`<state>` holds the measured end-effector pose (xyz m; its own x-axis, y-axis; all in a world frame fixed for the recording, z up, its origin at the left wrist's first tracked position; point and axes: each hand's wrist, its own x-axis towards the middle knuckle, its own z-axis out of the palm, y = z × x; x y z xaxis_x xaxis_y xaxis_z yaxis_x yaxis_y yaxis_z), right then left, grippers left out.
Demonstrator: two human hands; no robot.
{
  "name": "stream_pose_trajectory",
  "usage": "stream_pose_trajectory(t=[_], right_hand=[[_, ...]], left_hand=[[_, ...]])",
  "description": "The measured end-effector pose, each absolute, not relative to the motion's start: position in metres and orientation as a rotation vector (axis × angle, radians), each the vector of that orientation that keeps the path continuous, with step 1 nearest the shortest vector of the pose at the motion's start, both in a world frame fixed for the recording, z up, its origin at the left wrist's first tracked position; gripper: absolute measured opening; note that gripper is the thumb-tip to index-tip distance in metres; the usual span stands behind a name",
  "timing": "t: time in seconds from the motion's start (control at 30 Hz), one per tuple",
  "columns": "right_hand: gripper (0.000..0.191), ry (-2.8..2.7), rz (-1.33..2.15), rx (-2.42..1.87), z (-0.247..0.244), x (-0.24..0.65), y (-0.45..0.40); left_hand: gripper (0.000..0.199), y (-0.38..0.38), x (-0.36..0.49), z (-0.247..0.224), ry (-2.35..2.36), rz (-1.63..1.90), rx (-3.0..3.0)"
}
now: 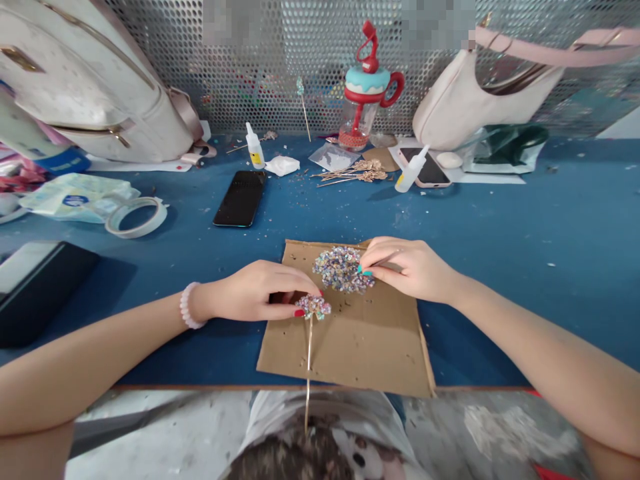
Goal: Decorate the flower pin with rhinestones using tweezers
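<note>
My left hand (263, 291), with a beaded bracelet at its wrist, pinches the glittering head of a gold hair stick (310, 347) between thumb and index finger. Pink and multicoloured rhinestones cover that head, and the long shaft points toward me past the table edge. Just beyond it, a pile of loose rhinestones (340, 270) lies on a cardboard sheet (345, 353). At the pile's right side my right hand (410, 267) is closed, fingertips touching the stones. A thin slender tool (384, 260) shows in its fingers; its exact kind is hard to make out.
Behind the cardboard lie a black phone (240, 199), glue bottles (255, 148), several gold hair sticks (360, 172) and another phone (427, 168). A tumbler (360, 100) stands by the perforated metal panel. Tape (136, 219) and a dark case (47, 290) lie left; bags (480, 100) stand behind.
</note>
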<state>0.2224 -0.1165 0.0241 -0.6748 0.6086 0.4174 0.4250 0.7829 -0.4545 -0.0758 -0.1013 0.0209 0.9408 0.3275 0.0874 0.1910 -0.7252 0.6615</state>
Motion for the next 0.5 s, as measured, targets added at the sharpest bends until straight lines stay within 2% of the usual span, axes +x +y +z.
stream_pose_trajectory(t=[0.5], right_hand=[[0.009,-2.17,0.681,-0.824,0.03,0.212,-0.129]], left_hand=[[0.029,-0.101,-0.075,0.021,0.362,0.284,2.423]])
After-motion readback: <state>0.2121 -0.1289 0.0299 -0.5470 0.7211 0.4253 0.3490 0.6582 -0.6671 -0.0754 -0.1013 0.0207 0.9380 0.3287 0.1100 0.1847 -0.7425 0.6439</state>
